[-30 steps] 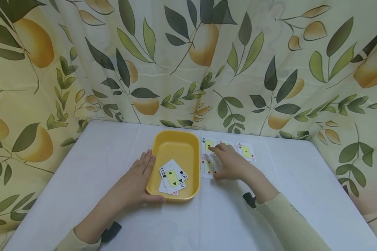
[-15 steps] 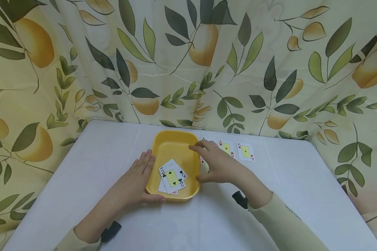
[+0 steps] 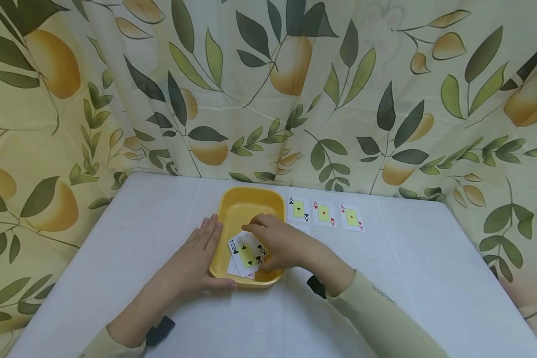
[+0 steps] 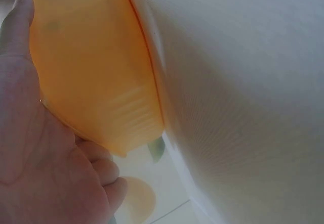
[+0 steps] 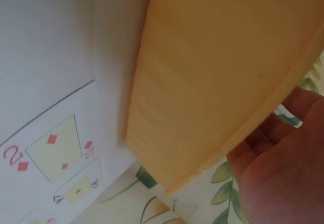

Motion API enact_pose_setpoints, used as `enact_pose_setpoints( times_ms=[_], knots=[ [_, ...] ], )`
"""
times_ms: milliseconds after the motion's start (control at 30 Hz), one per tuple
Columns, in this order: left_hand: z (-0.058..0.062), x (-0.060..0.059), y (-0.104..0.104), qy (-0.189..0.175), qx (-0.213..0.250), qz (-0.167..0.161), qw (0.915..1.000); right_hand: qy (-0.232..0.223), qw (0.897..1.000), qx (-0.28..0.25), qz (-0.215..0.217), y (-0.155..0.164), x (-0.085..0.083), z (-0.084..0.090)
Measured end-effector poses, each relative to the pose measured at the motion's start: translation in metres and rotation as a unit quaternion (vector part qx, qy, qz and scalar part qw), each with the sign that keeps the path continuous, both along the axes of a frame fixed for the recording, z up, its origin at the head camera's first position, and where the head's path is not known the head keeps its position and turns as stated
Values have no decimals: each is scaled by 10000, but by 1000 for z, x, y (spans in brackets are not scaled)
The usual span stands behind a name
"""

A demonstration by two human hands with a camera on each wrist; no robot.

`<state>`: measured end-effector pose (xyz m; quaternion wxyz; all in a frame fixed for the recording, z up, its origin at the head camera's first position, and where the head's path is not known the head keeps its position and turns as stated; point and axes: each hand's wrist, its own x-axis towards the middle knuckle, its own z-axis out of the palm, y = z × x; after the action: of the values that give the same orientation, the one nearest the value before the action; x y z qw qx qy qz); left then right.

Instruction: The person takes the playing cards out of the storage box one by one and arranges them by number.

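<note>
A yellow plastic tray point(image 3: 225, 211) stands on the white table. Along its left rim lie the straight fingers of my left hand point(image 3: 188, 263), thumb at the near corner. In the tray are a few overlapping playing cards, with a two of clubs point(image 3: 246, 253) on top. My right hand point(image 3: 286, 243) reaches over the tray's right rim. Its bent fingertips are by the two of clubs' far edge, its thumb by the near right corner; I cannot tell whether they pinch the card. The right wrist view shows the tray's outer side point(image 5: 212, 72) with the hand beyond the rim.
Right of the tray lie an ace of clubs point(image 3: 298, 209), an ace of hearts point(image 3: 324, 214) and an ace of diamonds point(image 3: 351, 218) in a row. A two of diamonds point(image 5: 53, 145) lies below them, mostly hidden under the right hand in the head view. A fruit-patterned curtain point(image 3: 259, 114) hangs behind.
My right hand has moved left from over the cards on the table, across the tray's right rim, to the cards inside. The ace row is uncovered. My left hand has stayed put.
</note>
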<state>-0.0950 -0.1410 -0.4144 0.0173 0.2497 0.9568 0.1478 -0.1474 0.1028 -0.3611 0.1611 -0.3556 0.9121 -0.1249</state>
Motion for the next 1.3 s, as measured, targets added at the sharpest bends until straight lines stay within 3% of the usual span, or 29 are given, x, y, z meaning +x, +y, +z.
enact_pose_setpoints(
  times_ms=[733, 967, 1300],
  knots=[
    [-2, -1, 0, -146, -72, 47, 9999, 46, 9962, 863, 143, -23, -9, -23],
    [0, -1, 0, -161, -57, 16, 9999, 40, 9953, 902, 359, -27, -10, -27],
    [0, 0, 0, -161, -75, 52, 9998, -20, 9966, 778, 255, -30, -11, -28]
  ],
)
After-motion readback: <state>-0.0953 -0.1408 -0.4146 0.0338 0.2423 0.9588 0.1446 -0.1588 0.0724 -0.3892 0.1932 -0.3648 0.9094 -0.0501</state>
